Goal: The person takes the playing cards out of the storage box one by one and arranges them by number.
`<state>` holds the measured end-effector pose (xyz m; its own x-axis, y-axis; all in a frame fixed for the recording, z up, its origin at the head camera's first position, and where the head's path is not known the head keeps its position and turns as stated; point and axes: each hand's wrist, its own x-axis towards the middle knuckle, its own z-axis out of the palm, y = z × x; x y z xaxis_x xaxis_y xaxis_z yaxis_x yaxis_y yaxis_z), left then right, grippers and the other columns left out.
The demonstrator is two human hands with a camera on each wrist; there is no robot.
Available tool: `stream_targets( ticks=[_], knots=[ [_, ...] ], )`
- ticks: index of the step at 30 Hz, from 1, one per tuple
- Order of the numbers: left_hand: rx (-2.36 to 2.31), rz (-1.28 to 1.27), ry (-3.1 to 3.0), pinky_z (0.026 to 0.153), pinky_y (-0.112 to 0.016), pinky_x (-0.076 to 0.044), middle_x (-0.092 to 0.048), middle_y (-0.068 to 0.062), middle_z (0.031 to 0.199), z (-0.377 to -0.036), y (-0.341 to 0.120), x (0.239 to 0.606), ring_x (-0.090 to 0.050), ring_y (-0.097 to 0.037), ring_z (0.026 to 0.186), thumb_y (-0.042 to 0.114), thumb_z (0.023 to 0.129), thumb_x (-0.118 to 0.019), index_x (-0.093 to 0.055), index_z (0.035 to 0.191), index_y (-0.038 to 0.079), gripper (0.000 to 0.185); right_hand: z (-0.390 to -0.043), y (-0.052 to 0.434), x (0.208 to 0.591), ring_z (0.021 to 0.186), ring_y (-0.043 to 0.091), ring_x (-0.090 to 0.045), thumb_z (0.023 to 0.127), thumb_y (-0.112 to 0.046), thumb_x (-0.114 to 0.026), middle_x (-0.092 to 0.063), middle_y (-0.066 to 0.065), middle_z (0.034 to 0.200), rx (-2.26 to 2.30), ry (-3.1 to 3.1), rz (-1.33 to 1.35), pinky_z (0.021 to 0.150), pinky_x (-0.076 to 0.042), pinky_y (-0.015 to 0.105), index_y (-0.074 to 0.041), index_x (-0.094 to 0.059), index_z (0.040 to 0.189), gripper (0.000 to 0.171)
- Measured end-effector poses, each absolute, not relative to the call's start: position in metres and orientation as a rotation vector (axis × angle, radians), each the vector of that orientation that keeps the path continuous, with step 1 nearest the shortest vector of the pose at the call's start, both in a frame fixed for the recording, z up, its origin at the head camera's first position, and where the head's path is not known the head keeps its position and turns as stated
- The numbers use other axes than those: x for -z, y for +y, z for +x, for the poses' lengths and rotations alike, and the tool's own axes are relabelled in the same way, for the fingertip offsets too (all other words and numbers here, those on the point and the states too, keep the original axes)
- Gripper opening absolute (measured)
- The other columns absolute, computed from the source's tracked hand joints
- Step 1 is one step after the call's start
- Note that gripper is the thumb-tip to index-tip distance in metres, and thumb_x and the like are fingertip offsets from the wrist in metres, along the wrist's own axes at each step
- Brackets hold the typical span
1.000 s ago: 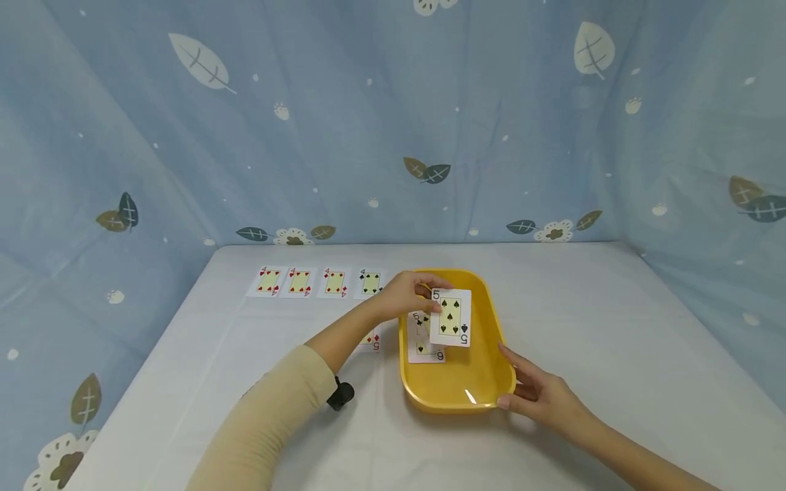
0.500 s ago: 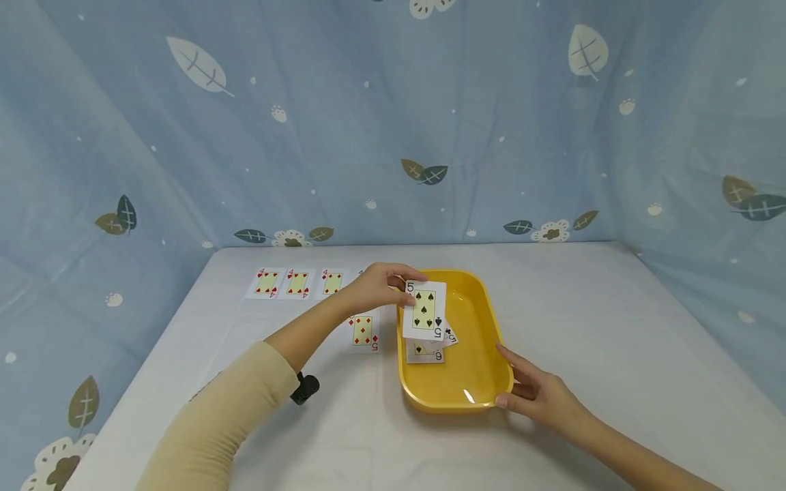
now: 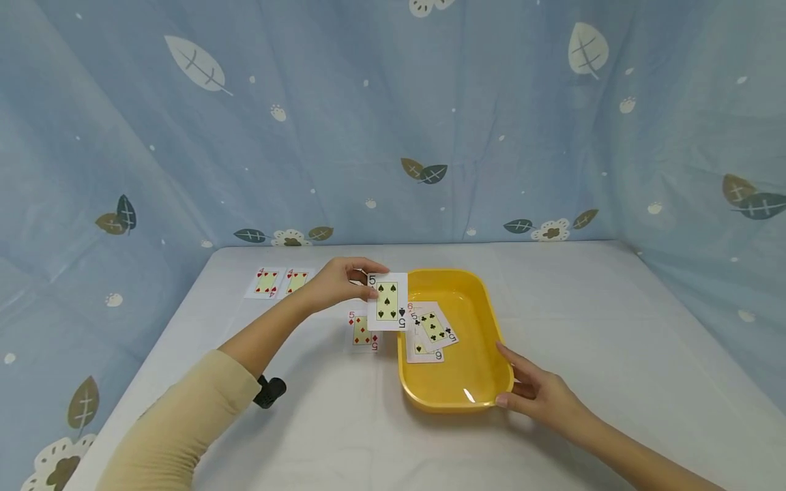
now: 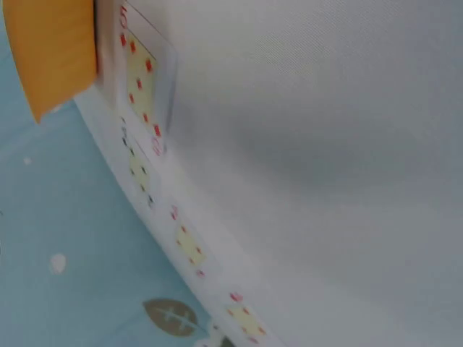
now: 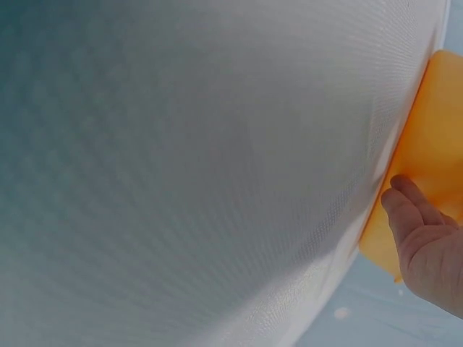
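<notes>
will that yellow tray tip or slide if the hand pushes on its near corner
Probably slides rather than tips: the yellow tray sits low and wide on the white tablecloth. It looks like light, glossy plastic, holding only a few cards. The right hand steadying its corner suggests it shifts easily.

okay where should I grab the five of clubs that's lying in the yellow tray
Pinch the five of clubs by its raised right edge, coming from above on the tray's open right side: it lies tilted on the six, leaving an edge to get under.
</notes>
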<state>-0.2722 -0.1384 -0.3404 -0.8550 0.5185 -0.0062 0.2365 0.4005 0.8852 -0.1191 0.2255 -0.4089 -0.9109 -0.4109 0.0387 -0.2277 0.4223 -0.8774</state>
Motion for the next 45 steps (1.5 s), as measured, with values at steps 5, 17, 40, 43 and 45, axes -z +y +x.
stream_targets(
  ticks=[5, 17, 40, 43, 45],
  knots=[
    [-1.421, 0.613, 2.405, 0.078, -0.033, -0.054, -0.061, -0.005, 0.124, -0.271, -0.160, 0.343, -0.062, -0.020, 0.093, 0.013, 0.078, -0.077, -0.063, 0.123, 0.013, 0.047, -0.119, 0.225, 0.411, 0.102, 0.038, -0.063, 0.086, -0.017, -0.069, -0.035, 0.042, 0.135, 1.506, 2.474, -0.576, 0.078, -0.055, 0.029, 0.003, -0.026, 0.146, 0.076],
    [-1.366, 0.520, 2.463, 0.083, -0.047, -0.051, -0.067, -0.009, 0.112, -0.268, -0.201, 0.347, -0.061, -0.019, 0.089, 0.018, 0.077, -0.078, -0.061, 0.125, 0.011, 0.052, -0.118, 0.224, 0.412, 0.102, 0.038, -0.063, 0.086, -0.018, -0.069, -0.038, 0.042, 0.133, 1.497, 2.492, -0.580, 0.078, -0.055, 0.029, 0.004, -0.026, 0.146, 0.077],
    [-1.128, 0.478, 2.497, 0.074, -0.030, -0.053, -0.058, -0.016, 0.123, -0.280, -0.243, 0.379, -0.059, -0.018, 0.092, 0.011, 0.079, -0.076, -0.063, 0.122, 0.005, 0.045, -0.121, 0.225, 0.412, 0.103, 0.037, -0.063, 0.085, -0.017, -0.070, -0.039, 0.041, 0.133, 1.482, 2.522, -0.605, 0.078, -0.055, 0.029, 0.002, -0.027, 0.146, 0.077],
    [-1.116, 0.485, 2.490, 0.073, -0.029, -0.052, -0.058, -0.017, 0.124, -0.280, -0.243, 0.384, -0.058, -0.018, 0.091, 0.011, 0.080, -0.075, -0.063, 0.121, 0.005, 0.043, -0.121, 0.226, 0.412, 0.102, 0.038, -0.063, 0.085, -0.017, -0.070, -0.038, 0.040, 0.134, 1.479, 2.524, -0.599, 0.077, -0.055, 0.028, 0.002, -0.027, 0.146, 0.077],
    [-1.113, 0.488, 2.496, 0.072, -0.030, -0.053, -0.058, -0.018, 0.124, -0.281, -0.242, 0.387, -0.058, -0.018, 0.090, 0.010, 0.080, -0.074, -0.063, 0.120, 0.005, 0.042, -0.121, 0.226, 0.413, 0.103, 0.038, -0.062, 0.085, -0.018, -0.070, -0.037, 0.040, 0.135, 1.477, 2.527, -0.601, 0.077, -0.055, 0.028, 0.002, -0.028, 0.146, 0.077]
  ],
)
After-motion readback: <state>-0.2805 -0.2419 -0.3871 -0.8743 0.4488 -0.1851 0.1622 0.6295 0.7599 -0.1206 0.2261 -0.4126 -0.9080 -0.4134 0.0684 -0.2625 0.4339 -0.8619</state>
